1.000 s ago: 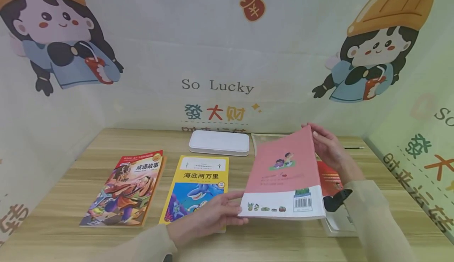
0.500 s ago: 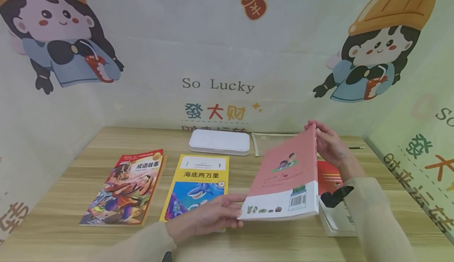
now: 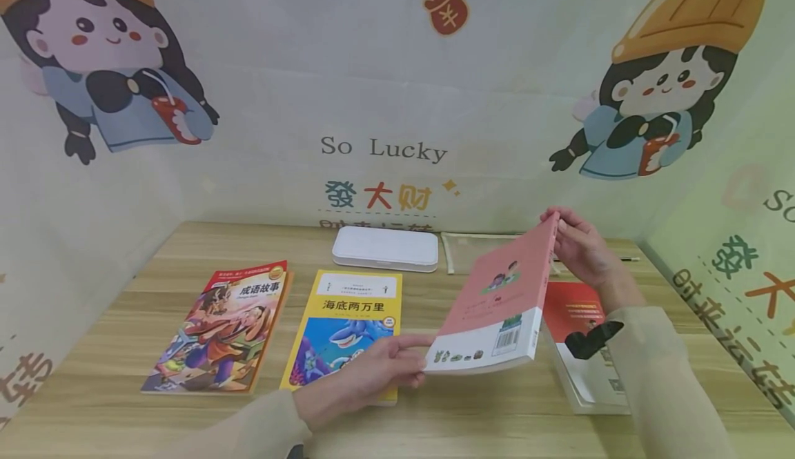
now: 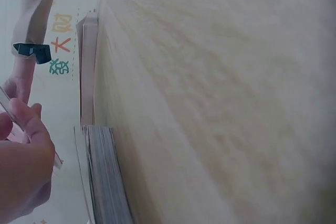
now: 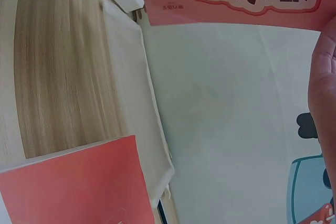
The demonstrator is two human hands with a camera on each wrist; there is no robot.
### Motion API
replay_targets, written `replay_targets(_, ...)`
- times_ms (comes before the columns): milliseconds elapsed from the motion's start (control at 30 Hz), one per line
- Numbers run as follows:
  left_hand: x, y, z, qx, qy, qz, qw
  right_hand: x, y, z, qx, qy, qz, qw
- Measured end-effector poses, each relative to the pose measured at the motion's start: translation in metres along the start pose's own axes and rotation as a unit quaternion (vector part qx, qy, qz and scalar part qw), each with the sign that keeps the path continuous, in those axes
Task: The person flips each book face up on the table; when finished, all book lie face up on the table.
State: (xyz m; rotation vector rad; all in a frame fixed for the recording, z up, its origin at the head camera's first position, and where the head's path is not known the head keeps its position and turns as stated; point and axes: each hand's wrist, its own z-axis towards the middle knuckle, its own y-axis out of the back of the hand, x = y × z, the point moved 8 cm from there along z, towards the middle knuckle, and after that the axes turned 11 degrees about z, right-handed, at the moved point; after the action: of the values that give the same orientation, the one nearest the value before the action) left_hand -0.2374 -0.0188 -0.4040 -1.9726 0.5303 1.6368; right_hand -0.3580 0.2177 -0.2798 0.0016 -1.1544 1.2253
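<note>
Worked over a wood-grain table (image 3: pixel 93 342). Pinched the pink book (image 3: pixel 491 307) at its near-left corner with the left hand (image 3: pixel 379 374), at its far spine end with the right hand (image 3: pixel 585 246). Held it tilted, lengthwise near-to-far, rightward of the left fingers, nearward and leftward of the right. Had a yellow book (image 3: pixel 344 331) beneath the left hand.

A bare lane of surface (image 3: pixel 276 328) runs between the leftmost book (image 3: pixel 217 335) and the yellow book (image 3: pixel 357 293), and opens up to the backdrop (image 3: pixel 379 86) left of the case (image 3: pixel 385 248). The case and pouch (image 3: pixel 470 246), nearly touching, block the back. Left hand (image 3: pixel 381 369) and forearm cover the yellow book's lower part from above. The tilted pink book (image 3: pixel 491 300), between left hand and right hand (image 3: pixel 584 245), bars descent toward the red book (image 3: pixel 574 300); the right forearm overhangs that book's right side.
</note>
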Motion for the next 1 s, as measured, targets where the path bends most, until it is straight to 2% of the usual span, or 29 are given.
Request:
replay_targets(133,0.001,0.004,0.0,-0.024,0.002,0.04,0.9989,0.002,-0.002,0.003,-0.001,0.004,0.003,1.0)
replay_targets(200,0.002,0.005,-0.001,-0.028,0.008,0.061,0.9977,0.002,-0.002,0.004,-0.014,0.002,-0.013,1.0)
replay_targets(300,0.005,0.004,-0.001,-0.034,0.019,0.106,0.9935,0.002,-0.001,0.007,-0.06,-0.005,-0.069,0.996)
replay_targets(433,0.009,-0.001,-0.001,-0.04,0.032,0.141,0.9887,0.0,0.003,0.011,-0.134,-0.018,-0.145,0.98)
replay_targets(567,0.009,-0.003,-0.001,-0.044,0.03,0.14,0.9886,-0.001,0.004,0.014,-0.179,-0.019,-0.159,0.971)
replay_targets(700,0.007,0.001,-0.001,-0.064,0.024,0.156,0.9853,-0.001,0.005,0.014,-0.213,-0.014,-0.161,0.964)
replay_targets(1000,0.004,0.007,-0.004,-0.085,0.025,0.168,0.9817,0.003,0.007,0.011,-0.248,-0.014,-0.199,0.948)
